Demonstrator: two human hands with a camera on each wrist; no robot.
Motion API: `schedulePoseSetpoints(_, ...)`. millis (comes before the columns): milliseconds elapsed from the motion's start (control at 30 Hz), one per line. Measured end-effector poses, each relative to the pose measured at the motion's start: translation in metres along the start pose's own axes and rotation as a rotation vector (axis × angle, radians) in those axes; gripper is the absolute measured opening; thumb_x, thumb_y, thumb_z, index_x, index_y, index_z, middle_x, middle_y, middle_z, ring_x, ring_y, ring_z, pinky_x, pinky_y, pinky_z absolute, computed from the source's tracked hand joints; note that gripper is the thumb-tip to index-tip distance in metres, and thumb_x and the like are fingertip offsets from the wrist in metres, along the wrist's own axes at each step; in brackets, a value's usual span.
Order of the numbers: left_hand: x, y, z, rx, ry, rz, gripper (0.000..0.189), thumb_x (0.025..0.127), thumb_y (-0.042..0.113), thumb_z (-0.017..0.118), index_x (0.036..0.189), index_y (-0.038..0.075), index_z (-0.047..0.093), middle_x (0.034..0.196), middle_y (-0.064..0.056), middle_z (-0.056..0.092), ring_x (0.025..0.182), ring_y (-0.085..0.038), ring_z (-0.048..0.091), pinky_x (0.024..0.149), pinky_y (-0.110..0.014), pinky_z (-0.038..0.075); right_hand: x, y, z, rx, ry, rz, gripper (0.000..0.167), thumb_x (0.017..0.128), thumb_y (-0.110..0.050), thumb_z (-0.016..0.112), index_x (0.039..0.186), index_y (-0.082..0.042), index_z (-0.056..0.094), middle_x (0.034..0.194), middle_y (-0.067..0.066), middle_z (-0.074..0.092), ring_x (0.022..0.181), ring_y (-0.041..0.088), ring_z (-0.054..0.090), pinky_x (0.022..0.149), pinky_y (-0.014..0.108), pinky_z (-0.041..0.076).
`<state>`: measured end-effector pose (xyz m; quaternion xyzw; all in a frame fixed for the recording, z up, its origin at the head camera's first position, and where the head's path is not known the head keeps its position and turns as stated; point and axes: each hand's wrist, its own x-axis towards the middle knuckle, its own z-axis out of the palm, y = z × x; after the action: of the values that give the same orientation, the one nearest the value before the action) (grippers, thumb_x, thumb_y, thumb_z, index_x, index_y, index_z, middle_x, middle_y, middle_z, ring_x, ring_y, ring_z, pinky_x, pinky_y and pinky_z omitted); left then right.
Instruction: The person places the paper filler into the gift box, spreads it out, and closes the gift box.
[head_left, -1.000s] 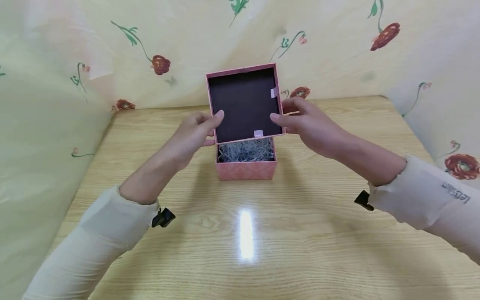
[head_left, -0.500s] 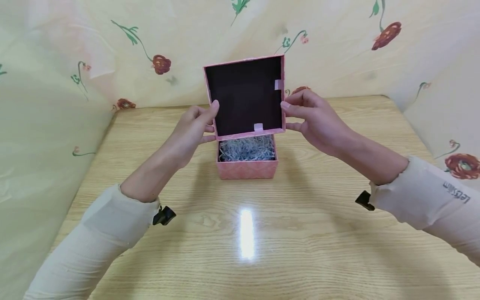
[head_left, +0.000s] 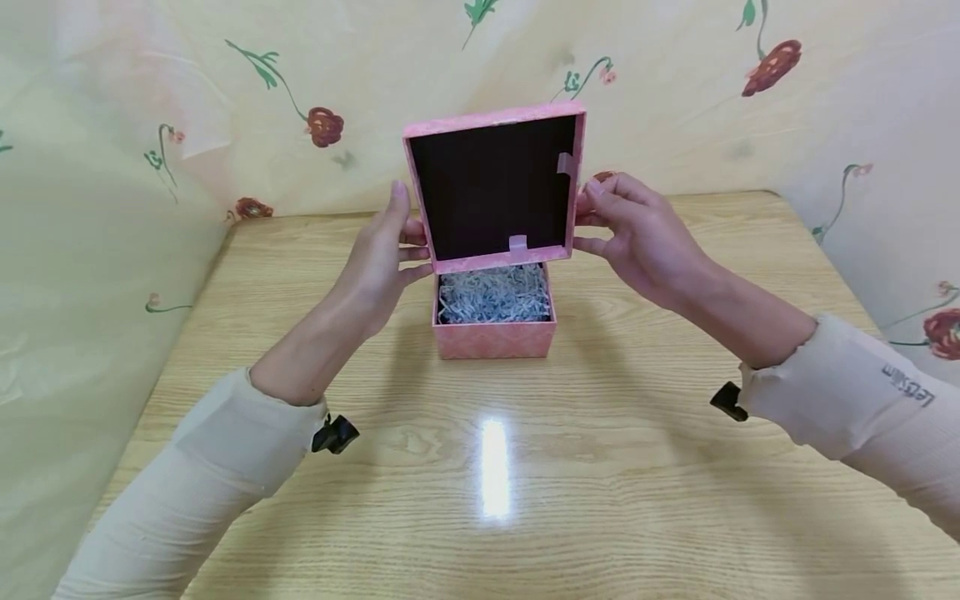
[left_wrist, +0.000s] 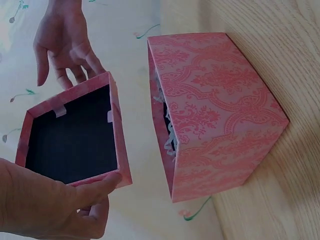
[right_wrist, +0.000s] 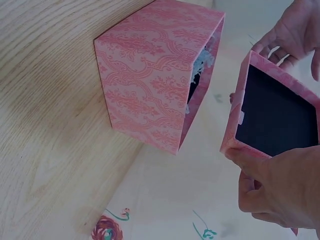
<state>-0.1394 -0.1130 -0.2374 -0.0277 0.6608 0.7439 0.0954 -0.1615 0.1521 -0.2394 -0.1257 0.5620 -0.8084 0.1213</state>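
Note:
A pink patterned box lid [head_left: 498, 192] with a black inside and two pale tabs is raised and tilted, its inside facing me. Fingers of my left hand [head_left: 375, 258] lie along its left side, the thumb lifted off. On the right side my right hand [head_left: 645, 233] touches the lid with its fingers, its thumb also off the lid. Below stands the matching pink box base [head_left: 495, 340], filled with pale blue-grey shredded paper [head_left: 493, 296]. The lid's lower edge is in front of the base's back rim; whether they touch cannot be told from the head view. Both wrist views show a gap between them.
A wooden table [head_left: 487, 542] carries the box, with a bright light reflection in front of it. Floral-patterned cloth [head_left: 390, 92] covers the wall behind and both sides. Small black devices [head_left: 335, 434] sit at the sleeve cuffs.
The lid has risen and tipped, so its pink top rim now shows. Both thumbs have come off its front, the left one lifting upward. The base has stayed put.

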Motion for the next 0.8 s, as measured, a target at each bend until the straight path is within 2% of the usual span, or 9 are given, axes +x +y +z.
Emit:
schedulePoseSetpoints(267,-0.002,0.0,-0.001,-0.031,0.01,-0.008,0.052,0.103,0.05,0.03,0.09,0.003,0.047,0.102,-0.009,0.048,0.096,-0.026,0.049,0.104,-0.042,0.038,-0.003,-0.002,-0.004,0.009,-0.049,0.004,0.031,0.099,-0.024,0.053,0.092,0.004,0.063,0.116,0.012,0.049,0.106,0.029,0.053,0.109,0.058,0.022)
schedulePoseSetpoints(400,-0.002,-0.002,-0.002,-0.044,0.011,-0.007,0.056,0.103,0.05,0.03,0.083,0.001,0.049,0.1,-0.011,0.051,0.095,-0.027,0.052,0.105,-0.043,0.039,-0.003,-0.003,-0.008,0.026,-0.065,0.0,0.033,0.099,-0.025,0.052,0.094,0.005,0.068,0.112,0.011,0.053,0.104,0.026,0.055,0.109,0.056,0.023)
schedulePoseSetpoints(467,-0.001,-0.002,-0.001,-0.041,0.014,-0.001,0.056,0.102,0.05,0.031,0.083,0.001,0.05,0.097,-0.012,0.051,0.094,-0.028,0.053,0.104,-0.042,0.04,-0.003,-0.003,-0.009,0.048,-0.056,-0.004,0.031,0.099,-0.022,0.053,0.089,0.003,0.067,0.111,0.011,0.054,0.103,0.026,0.053,0.11,0.053,0.023)
schedulePoseSetpoints(633,0.0,-0.007,0.001,-0.004,0.011,0.059,0.047,0.103,0.045,0.036,0.095,0.003,0.055,0.095,-0.013,0.052,0.095,-0.028,0.053,0.103,-0.041,0.041,-0.005,-0.002,-0.01,0.059,-0.033,-0.015,0.022,0.099,-0.01,0.052,0.084,0.001,0.064,0.124,0.011,0.048,0.108,0.026,0.046,0.114,0.047,0.022)
schedulePoseSetpoints(733,0.003,-0.011,0.002,-0.001,-0.001,0.109,0.044,0.104,0.039,0.037,0.093,0.0,0.053,0.097,-0.014,0.051,0.095,-0.027,0.053,0.104,-0.042,0.04,-0.006,-0.001,-0.009,0.041,-0.031,-0.016,0.019,0.098,-0.006,0.052,0.087,0.004,0.065,0.134,0.011,0.043,0.116,0.025,0.044,0.115,0.046,0.021)
schedulePoseSetpoints(800,0.005,-0.014,0.001,0.001,-0.006,0.134,0.041,0.105,0.037,0.037,0.091,0.001,0.052,0.1,-0.013,0.051,0.098,-0.027,0.053,0.104,-0.041,0.04,-0.007,-0.001,-0.009,0.032,-0.027,-0.01,0.017,0.097,-0.005,0.054,0.086,0.004,0.062,0.137,0.011,0.039,0.122,0.025,0.041,0.115,0.045,0.02)
